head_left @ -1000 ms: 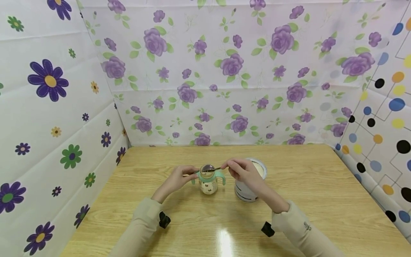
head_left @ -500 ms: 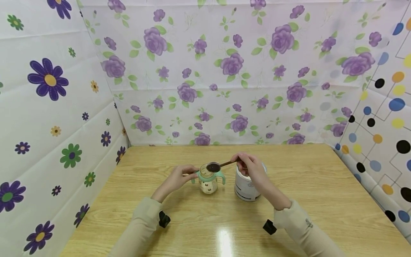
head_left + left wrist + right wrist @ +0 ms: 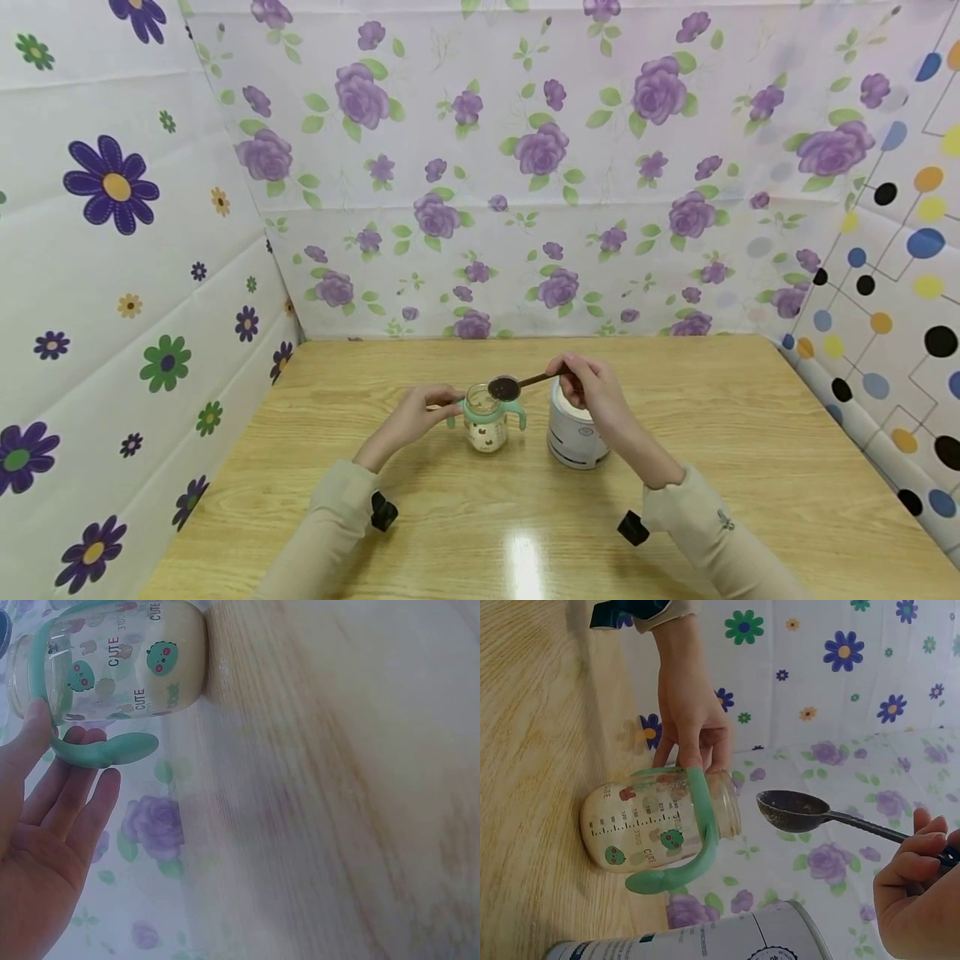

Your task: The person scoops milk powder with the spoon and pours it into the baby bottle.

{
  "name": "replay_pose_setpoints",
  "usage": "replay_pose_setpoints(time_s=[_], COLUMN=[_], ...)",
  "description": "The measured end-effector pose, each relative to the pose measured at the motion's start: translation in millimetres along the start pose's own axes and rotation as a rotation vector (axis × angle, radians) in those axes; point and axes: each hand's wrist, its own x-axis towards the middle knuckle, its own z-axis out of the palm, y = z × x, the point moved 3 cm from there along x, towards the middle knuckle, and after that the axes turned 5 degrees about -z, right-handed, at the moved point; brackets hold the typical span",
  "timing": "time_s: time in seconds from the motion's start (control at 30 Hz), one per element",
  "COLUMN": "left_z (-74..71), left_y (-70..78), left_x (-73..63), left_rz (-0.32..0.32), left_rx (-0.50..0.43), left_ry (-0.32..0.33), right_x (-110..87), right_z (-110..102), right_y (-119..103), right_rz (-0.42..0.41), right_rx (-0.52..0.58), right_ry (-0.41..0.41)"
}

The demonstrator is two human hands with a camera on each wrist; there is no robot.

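Note:
A clear baby bottle (image 3: pixel 487 435) with a green collar and two green handles stands upright on the table, pale powder or liquid in its lower part. My left hand (image 3: pixel 415 415) holds it by the left handle (image 3: pixel 105 752), thumb at the collar and fingers around the handle. In my right hand (image 3: pixel 597 402) is a dark long-handled spoon (image 3: pixel 504 387), pinched by the end of its handle. The spoon's bowl (image 3: pixel 791 812) is just above the right side of the bottle's open mouth, with pale specks clinging to it.
A white can (image 3: pixel 576 440) of pale powder stands open just right of the bottle, partly under my right hand. Flower-print sheets (image 3: pixel 465 208) enclose the wooden table (image 3: pixel 480 533) at the back and left; a dotted sheet (image 3: pixel 892 333) hangs at the right.
My right hand has moved slightly right, taking the spoon from over the bottle's mouth to its right edge. The spoon's bowl has also turned. My left hand and the bottle have stayed put.

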Motion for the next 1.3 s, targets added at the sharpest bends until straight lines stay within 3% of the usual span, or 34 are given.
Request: replay_pose_setpoints(time_s=[0.5, 0.83, 1.3], left_z=[-1.7, -2.7, -4.1], left_y=[2.9, 4.2, 6.6], left_x=[0.1, 2.9, 2.3], left_rz=[0.041, 0.007, 0.012], left_rx=[-0.004, 0.009, 0.020], left_ry=[-0.020, -0.043, -0.040], right_x=[-0.8, -3.9, -9.2], right_z=[-17.7, -23.1, -34.4], right_y=[0.7, -2.8, -5.2], right_rz=[-0.035, -0.058, -0.116], right_rx=[0.049, 0.110, 0.166], right_ry=[0.123, 0.185, 0.264])
